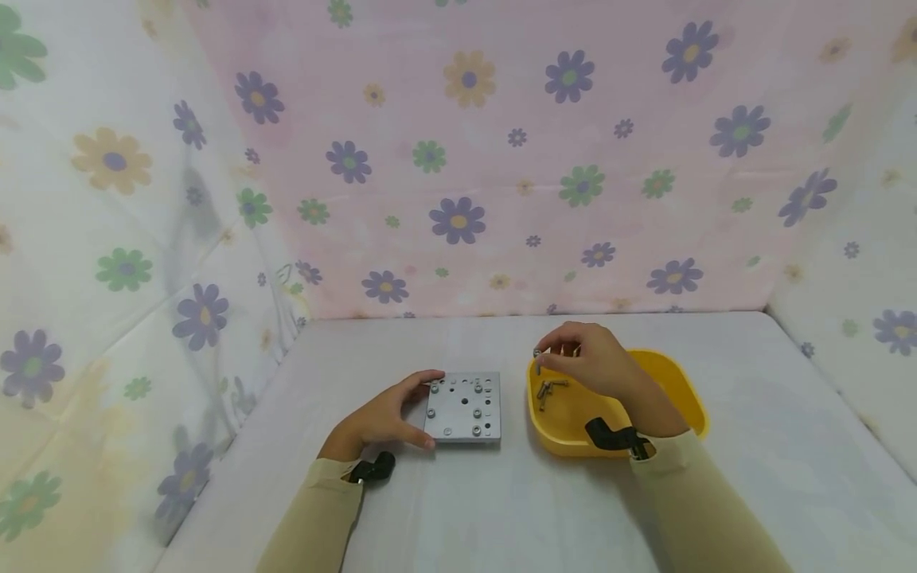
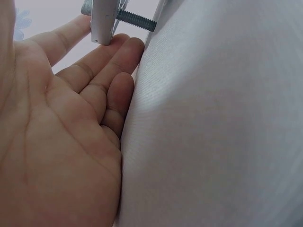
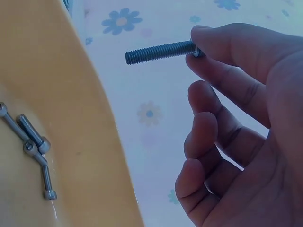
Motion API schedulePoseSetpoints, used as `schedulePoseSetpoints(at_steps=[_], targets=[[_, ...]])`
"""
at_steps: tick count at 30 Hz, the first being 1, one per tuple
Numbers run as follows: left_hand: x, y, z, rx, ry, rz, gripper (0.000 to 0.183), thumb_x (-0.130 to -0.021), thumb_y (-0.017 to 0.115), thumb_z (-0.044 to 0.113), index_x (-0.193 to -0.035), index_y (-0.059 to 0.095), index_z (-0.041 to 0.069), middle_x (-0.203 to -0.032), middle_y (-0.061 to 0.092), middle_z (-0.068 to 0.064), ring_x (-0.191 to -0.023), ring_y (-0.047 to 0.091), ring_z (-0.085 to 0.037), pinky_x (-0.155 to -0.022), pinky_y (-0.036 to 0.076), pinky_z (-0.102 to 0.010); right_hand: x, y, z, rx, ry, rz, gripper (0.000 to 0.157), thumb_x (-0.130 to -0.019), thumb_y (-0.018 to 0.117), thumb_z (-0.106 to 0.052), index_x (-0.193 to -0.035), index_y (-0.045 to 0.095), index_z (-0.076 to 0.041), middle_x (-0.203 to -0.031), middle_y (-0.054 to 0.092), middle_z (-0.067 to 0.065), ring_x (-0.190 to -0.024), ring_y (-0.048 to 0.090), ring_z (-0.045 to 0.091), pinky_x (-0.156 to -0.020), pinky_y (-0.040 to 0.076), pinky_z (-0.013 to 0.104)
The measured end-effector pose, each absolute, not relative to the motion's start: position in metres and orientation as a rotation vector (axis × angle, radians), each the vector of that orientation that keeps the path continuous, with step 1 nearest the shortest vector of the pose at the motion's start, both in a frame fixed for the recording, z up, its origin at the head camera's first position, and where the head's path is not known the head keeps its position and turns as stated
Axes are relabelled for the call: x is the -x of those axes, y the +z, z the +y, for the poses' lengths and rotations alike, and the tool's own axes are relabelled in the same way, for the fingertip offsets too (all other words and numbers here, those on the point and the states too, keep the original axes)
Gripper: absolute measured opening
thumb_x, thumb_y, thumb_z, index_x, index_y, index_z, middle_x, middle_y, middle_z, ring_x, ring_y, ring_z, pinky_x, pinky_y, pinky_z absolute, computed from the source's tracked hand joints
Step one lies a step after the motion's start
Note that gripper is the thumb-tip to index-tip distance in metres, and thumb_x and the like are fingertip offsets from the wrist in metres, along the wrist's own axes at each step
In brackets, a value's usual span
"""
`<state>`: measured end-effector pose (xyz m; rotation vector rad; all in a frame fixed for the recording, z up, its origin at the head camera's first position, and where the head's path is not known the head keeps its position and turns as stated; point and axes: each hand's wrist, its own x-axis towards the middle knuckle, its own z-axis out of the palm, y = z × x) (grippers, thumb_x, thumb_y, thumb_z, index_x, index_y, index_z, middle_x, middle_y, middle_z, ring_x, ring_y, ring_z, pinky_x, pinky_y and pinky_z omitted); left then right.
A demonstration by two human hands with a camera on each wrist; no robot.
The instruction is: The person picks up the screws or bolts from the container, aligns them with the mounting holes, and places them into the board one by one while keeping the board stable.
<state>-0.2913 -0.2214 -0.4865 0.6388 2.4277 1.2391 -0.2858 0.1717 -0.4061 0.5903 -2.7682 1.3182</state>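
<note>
A silver metal plate [image 1: 453,407] with drilled holes and several socket head screws in it lies left of centre. My left hand [image 1: 383,410] grips its left side, thumb at the near corner and index finger at the far one. In the left wrist view a threaded screw shank [image 2: 137,20] sticks out beneath the plate; the other fingers lie loosely bent against the cloth. My right hand [image 1: 595,362] pinches a socket head screw [image 3: 161,52] by its head between thumb and index finger, over the yellow basin's far left rim. Its thread points down in the head view.
The yellow basin [image 1: 587,447] stands right of the plate. Several loose socket head screws [image 1: 548,390] lie in its left part. White cloth [image 1: 487,509] covers the table, and flower-patterned curtains [image 1: 401,239] enclose it at the back and sides.
</note>
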Motion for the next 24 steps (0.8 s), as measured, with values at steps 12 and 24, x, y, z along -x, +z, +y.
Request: schedulePoseSetpoints(at_steps=[12,24], targets=[[0.291,-0.49,-0.224,-0.651,1.245,2.434,0.112,-0.061,0.1,0.037,-0.156,0.04,0.039,-0.156,0.046,0.009,-0.147,0.042,-0.023,-0.124,0.023,-0.056,0.277,-0.405,0.154,-0.679,1.379,-2.742,0.01,-0.093,0.078,-0.038,-0.098,0.08,-0.03,-0.117,0.063,-0.008,-0.117,0.056,0.028,-0.094,0.045,0.045],[0.293,-0.491,-0.223,-0.678,1.247,2.438,0.114,-0.061,0.101,0.036,-0.157,0.04,0.037,-0.153,0.048,0.011,-0.142,0.045,-0.019,-0.124,0.024,-0.053,0.273,-0.414,0.13,-0.753,1.33,-2.758,0.006,-0.091,0.08,-0.039,-0.097,0.078,-0.038,-0.12,0.061,-0.011,-0.118,0.055,0.018,-0.104,0.046,0.053]])
